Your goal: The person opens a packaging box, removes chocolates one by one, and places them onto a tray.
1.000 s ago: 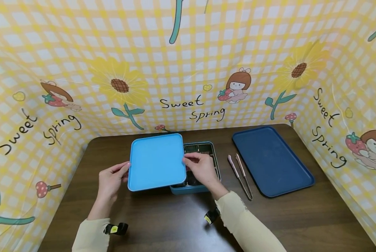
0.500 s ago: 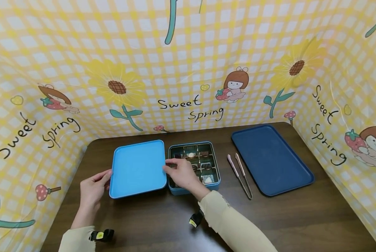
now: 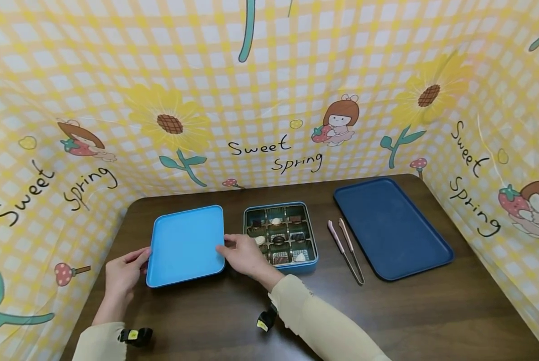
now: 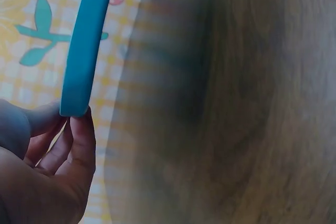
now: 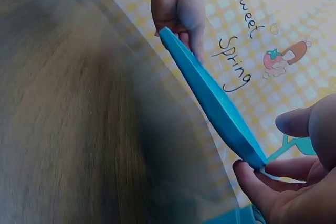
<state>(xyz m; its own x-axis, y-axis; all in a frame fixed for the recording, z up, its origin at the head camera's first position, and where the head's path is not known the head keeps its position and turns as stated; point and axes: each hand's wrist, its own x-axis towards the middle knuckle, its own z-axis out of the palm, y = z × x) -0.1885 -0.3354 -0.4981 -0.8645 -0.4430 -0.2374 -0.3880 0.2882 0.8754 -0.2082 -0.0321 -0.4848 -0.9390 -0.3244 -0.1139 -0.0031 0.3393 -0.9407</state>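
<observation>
A light-blue square lid [image 3: 185, 245], flat with a shallow rim, is held above the left part of the table in the head view. My left hand [image 3: 124, 276] pinches its left edge between thumb and fingers. At the right edge is my right hand [image 3: 246, 256], its fingertips at the rim. The right wrist view shows the lid [image 5: 215, 100] edge-on between both hands. Right of the lid stands an uncovered blue box [image 3: 312, 263] with a divided insert, holding several dark and white chocolates [image 3: 279, 239]. My right hand partly covers the box's near left corner.
Metal tongs with pink handles [image 3: 337, 238] lie right of the box. Beyond them lies a dark-blue tray [image 3: 393, 228] on the brown wooden table [image 3: 386, 316]. A yellow checked cloth [image 3: 260, 100] surrounds the back and sides.
Both hands have carried the lid leftward and lower, away from over the box. The box's compartments have come into view. The tongs and tray have stayed in place.
</observation>
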